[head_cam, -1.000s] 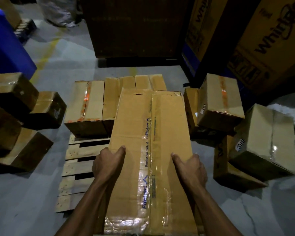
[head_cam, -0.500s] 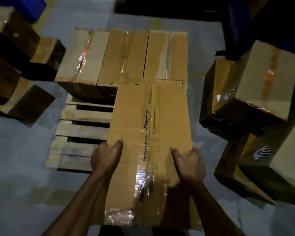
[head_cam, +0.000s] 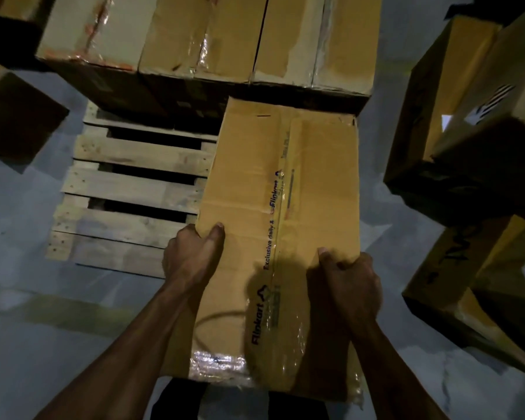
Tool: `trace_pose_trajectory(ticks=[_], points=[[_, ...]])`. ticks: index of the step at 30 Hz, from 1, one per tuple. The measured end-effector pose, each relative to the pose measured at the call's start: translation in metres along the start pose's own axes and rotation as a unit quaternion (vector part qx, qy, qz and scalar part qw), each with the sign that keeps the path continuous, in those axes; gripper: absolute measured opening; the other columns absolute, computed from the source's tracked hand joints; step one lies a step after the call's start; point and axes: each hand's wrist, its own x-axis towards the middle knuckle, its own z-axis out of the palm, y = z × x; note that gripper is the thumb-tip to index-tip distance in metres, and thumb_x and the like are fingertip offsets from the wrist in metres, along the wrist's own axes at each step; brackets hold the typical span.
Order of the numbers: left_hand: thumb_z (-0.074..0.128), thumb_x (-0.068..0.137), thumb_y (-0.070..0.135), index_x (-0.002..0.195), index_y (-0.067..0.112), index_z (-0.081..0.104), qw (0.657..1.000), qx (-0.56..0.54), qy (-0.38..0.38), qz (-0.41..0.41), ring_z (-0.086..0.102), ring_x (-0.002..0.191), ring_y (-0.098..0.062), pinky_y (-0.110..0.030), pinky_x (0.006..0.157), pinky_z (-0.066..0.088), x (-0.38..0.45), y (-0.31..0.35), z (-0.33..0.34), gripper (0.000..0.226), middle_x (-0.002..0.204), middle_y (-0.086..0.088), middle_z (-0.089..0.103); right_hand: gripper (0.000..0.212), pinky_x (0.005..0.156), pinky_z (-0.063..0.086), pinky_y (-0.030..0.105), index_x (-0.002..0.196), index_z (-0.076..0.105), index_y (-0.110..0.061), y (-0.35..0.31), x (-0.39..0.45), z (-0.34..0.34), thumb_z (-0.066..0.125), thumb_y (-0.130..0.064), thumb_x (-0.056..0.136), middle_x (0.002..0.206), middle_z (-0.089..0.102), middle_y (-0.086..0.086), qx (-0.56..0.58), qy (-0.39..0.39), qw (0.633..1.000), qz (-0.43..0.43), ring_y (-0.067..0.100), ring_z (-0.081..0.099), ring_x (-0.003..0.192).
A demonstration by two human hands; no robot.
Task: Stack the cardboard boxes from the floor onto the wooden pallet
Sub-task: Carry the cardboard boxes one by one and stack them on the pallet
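Cardboard's what I've got in both hands right now. My left hand [head_cam: 191, 256] has its thumb lying flat on top of the long box [head_cam: 273, 207] with the rest of the fingers [head_cam: 184, 234] curled round its left edge. My right hand [head_cam: 349, 283] does the same on the right edge, thumb on top near the tape seam and the other fingers wrapped over the side, so I can't see their tips. Both grips sit on the near half of the box.

That long box fills the centre of the frame, running from the bottom edge up toward the middle, with printed clear tape along its length and crinkly tape on the near end. Its far end butts right up to the row of boxes [head_cam: 200, 40] already on the wooden pallet [head_cam: 134, 189], which run across the top of the frame. Can't tell for sure if the long box is resting on the slats or just above them; it covers the pallet's right part.

Bare slats show at centre left. More boxes are piled at the right side [head_cam: 455, 95] and one dark box sits at the left edge [head_cam: 15, 122], all on the grey floor [head_cam: 28, 328].
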Motion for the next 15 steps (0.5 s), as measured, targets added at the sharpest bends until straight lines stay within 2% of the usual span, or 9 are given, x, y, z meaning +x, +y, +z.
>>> trace_pose_trajectory(ticks=[4,7,9,11,15], points=[[0.055,0.092,0.059,0.111,0.008,0.066,1.000,-0.001,0.011,0.024,0.063,0.096,-0.037,-0.041,0.085,0.051,0.021,-0.002,0.031,0.055,0.105,-0.016,0.069,0.066,0.086,0.052,0.048,0.113,0.049,-0.016,0.011,0.023,0.018,0.053,-0.074,0.083,0.097,0.060,0.005,0.008,0.023,1.000,-0.001,0.029,0.060,0.093],[0.052,0.090,0.061,0.113,0.008,0.065,0.999,-0.022,0.015,0.037,0.063,0.098,-0.038,-0.044,0.088,0.052,0.029,0.001,0.044,0.059,0.107,-0.017,0.069,0.065,0.087,0.049,0.044,0.116,0.050,-0.012,0.014,0.035,0.023,0.057,-0.069,0.084,0.095,0.056,0.004,0.022,0.034,0.999,-0.020,0.033,0.059,0.097],[0.051,0.088,0.062,0.113,0.007,0.065,0.999,-0.031,0.024,0.034,0.062,0.099,-0.039,-0.047,0.089,0.052,0.040,0.002,0.055,0.062,0.107,-0.018,0.068,0.069,0.088,0.047,0.043,0.122,0.050,-0.010,0.014,0.048,0.032,0.058,-0.066,0.084,0.101,0.060,0.010,0.022,0.045,0.998,-0.029,0.035,0.059,0.102],[0.055,0.093,0.055,0.114,0.007,0.065,0.998,-0.038,0.034,0.028,0.062,0.101,-0.039,-0.045,0.089,0.051,0.048,0.003,0.062,0.054,0.109,-0.019,0.068,0.072,0.090,0.046,0.044,0.128,0.049,-0.009,0.013,0.057,0.038,0.058,-0.066,0.084,0.112,0.062,0.014,0.025,0.050,0.998,-0.037,0.037,0.058,0.108],[0.056,0.095,0.049,0.115,0.006,0.065,0.998,-0.043,0.035,0.038,0.060,0.102,-0.039,-0.043,0.086,0.048,0.061,0.010,0.075,0.048,0.108,-0.019,0.068,0.076,0.091,0.047,0.047,0.132,0.047,-0.010,0.017,0.072,0.048,0.057,-0.067,0.083,0.118,0.061,0.016,0.041,0.062,0.996,-0.041,0.039,0.057,0.110]])
